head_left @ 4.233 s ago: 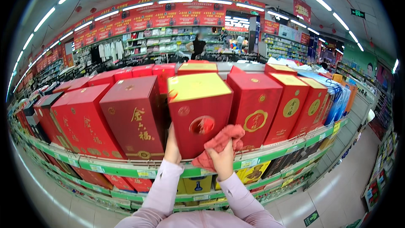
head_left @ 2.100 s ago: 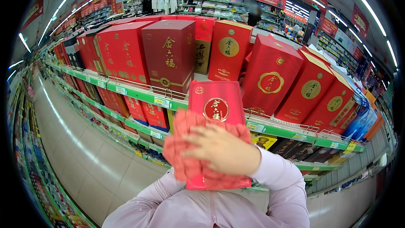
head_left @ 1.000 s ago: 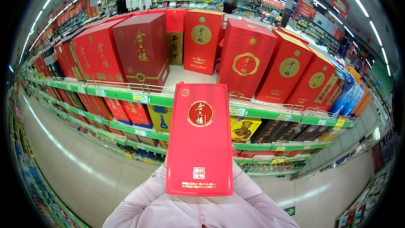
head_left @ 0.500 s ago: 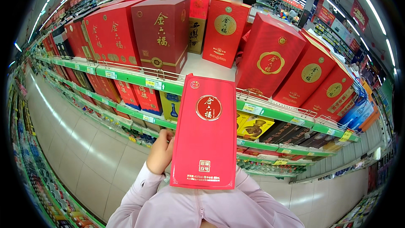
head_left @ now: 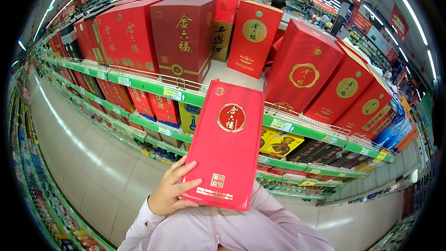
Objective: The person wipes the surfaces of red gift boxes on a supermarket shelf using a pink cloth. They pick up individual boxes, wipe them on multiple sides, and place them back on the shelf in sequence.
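Before the green-edged shelf (head_left: 153,88) of tall red cartons (head_left: 186,37), you hold a flat red box (head_left: 225,146), its long axis upright, leaning slightly right, its top overlapping the shelf edge. Your left hand (head_left: 169,193) grips its lower left corner, fingers spread across the face. Your right hand is hidden; its state cannot be told.

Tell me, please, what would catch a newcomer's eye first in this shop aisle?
First, the flat red gift box with a round gold emblem, held upright in the middle of the view; the left hand grips its lower left edge. Behind it, a row of big red boxes fills the top green shelf, and a pale tiled floor runs off to the left.
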The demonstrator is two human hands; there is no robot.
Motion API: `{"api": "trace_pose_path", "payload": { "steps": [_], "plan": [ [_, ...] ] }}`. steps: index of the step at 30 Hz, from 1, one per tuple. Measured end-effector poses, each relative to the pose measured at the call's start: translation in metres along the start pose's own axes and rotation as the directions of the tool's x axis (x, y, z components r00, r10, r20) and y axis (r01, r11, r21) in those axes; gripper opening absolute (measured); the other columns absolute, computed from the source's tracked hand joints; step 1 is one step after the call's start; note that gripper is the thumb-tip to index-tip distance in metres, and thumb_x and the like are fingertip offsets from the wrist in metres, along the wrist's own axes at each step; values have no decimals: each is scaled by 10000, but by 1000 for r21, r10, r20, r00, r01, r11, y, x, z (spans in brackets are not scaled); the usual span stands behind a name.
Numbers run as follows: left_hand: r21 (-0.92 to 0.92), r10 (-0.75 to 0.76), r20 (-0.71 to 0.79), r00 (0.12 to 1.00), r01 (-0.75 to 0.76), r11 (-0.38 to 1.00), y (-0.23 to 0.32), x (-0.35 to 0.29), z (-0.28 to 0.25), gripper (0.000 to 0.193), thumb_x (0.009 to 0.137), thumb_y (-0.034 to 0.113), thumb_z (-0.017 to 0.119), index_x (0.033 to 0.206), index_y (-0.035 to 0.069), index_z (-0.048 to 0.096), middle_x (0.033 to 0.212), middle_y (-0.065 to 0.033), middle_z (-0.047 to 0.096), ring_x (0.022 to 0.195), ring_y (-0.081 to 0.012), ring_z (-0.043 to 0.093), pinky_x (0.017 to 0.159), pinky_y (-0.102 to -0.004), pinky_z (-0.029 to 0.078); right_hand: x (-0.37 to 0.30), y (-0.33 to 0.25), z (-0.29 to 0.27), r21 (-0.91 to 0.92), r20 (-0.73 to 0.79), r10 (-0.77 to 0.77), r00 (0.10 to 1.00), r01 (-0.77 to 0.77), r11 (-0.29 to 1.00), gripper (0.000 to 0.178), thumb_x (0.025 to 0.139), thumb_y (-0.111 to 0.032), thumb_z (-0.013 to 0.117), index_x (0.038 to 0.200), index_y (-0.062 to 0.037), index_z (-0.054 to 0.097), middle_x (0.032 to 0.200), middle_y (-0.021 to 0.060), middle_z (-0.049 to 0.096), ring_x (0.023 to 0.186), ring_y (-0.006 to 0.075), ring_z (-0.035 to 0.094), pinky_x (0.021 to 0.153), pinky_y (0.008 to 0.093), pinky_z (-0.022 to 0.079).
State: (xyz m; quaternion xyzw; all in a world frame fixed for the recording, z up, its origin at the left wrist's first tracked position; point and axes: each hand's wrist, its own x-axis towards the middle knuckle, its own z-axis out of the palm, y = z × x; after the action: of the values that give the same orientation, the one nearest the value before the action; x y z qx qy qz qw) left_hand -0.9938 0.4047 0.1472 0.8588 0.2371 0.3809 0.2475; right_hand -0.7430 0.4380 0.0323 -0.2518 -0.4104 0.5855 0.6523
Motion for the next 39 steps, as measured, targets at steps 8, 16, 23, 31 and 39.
{"api": "trace_pose_path", "payload": {
  "steps": [8,16,23,31,39],
  "plan": [
    [-139,-145,-217,965,116,983,-17,-30,-24,477,859,377,778,1247,102,736,1492,-238,525,1369,-406,507,1108,-474,421,-4,6,0,-27,56,-45,997,46,999,482,1093,-412,380,1483,-140,462,1480,68,556,1305,252,582,1083,437,503],
    [-267,-299,-348,889,212,940,-27,-64,-26,447,945,409,707,1254,86,726,1528,-235,487,1409,-377,475,1137,-457,396,-10,20,6,-27,78,-5,997,8,1000,475,1099,-396,357,1499,-155,445,1501,61,539,1330,250,566,1096,447,497],
    [-201,-384,-325,864,333,921,-21,-79,-25,352,949,178,648,1276,60,700,1546,-205,480,1429,-360,459,1166,-450,364,-28,19,6,106,165,71,984,-89,990,499,1081,-352,399,1544,-165,398,1559,55,482,1379,220,522,1115,420,470],
    [127,-209,-412,887,283,951,-8,-71,-6,294,914,55,619,1188,76,725,1429,-163,594,1338,-363,538,1137,-479,392,-42,10,10,467,156,291,944,-330,820,545,1076,-403,383,1558,-148,376,1581,89,447,1393,268,504,1130,466,446],
    [286,-104,23,994,93,954,25,-48,-16,540,771,366,842,1270,202,715,1407,-74,630,1376,-350,522,1177,-666,243,-45,3,17,601,181,367,912,-398,693,597,1071,-454,367,1572,-130,354,1604,122,411,1406,316,486,1144,512,422]
  ]
}}
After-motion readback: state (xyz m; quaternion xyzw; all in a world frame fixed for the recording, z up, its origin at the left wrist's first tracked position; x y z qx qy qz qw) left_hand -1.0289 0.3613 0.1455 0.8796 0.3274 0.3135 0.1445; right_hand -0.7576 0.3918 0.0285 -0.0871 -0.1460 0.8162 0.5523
